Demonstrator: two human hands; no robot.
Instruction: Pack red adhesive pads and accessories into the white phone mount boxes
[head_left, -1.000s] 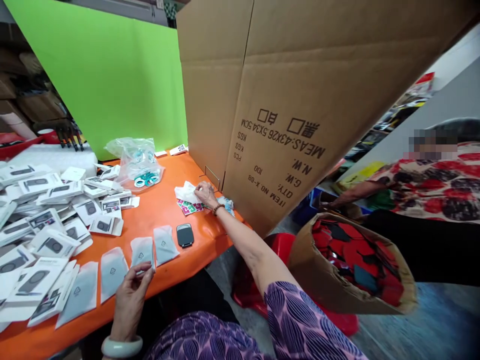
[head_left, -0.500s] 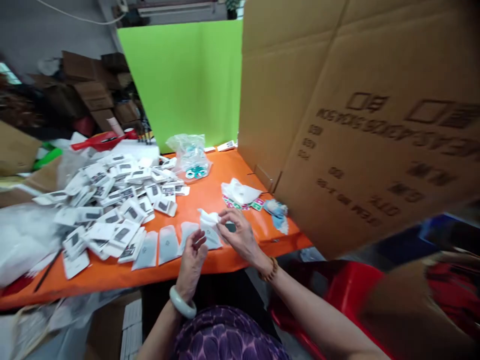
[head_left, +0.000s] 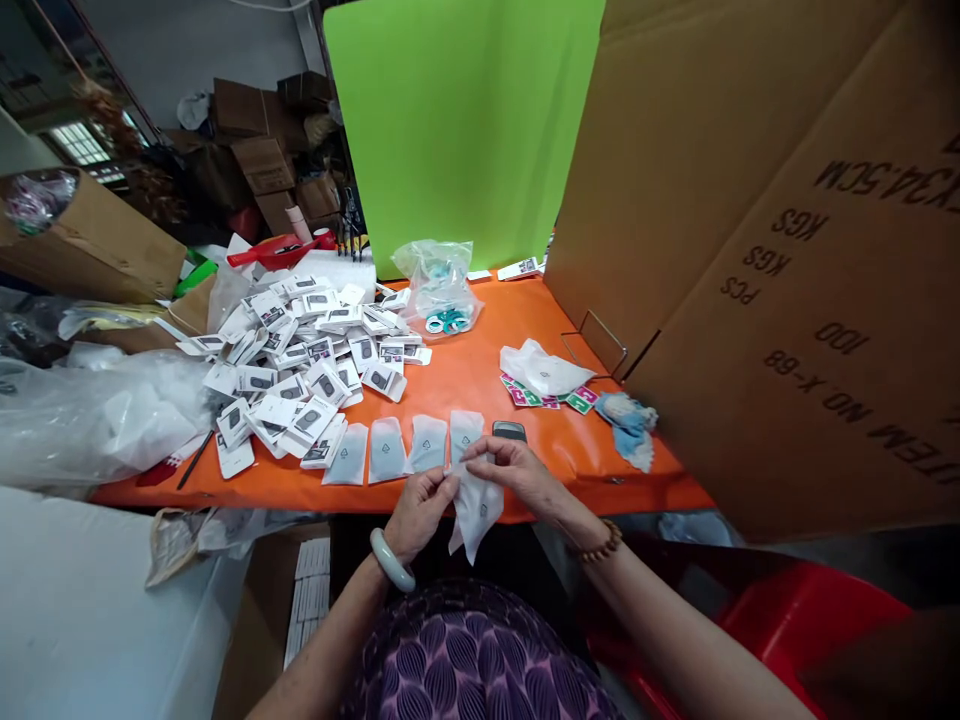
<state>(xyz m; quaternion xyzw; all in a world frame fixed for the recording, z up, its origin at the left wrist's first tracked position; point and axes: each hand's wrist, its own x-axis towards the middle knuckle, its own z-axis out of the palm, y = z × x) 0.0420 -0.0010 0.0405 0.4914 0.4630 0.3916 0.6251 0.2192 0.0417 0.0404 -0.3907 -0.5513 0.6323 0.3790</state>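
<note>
A small frosted plastic bag [head_left: 480, 510] with a printed mark hangs limp over the table's front edge between my hands. My left hand [head_left: 421, 510] is closed, thumb and fingers pinching the bag's upper left edge. On its other side, my right hand [head_left: 517, 475] is closed at the bag's top with bent fingers. Just behind them lies a filled frosted bag [head_left: 466, 427], the rightmost of a row with several others such as this filled bag [head_left: 386, 452]. A dark flat device [head_left: 510, 431] rests beyond my right hand, partly hidden by it.
White printed boxes [head_left: 307, 380] are heaped on the left of the orange table [head_left: 450, 375]. A clear bag of teal rings [head_left: 442, 300] stands behind. Empty frosted bags [head_left: 544, 368], colourful cards [head_left: 581, 398] and a blue cloth [head_left: 630, 425] lie right, beside a large carton [head_left: 720, 270].
The view has turned left. My hands have come together on a separate limp frosted bag in front of the row; the rightmost bag now lies flat, and my left hand has closed.
</note>
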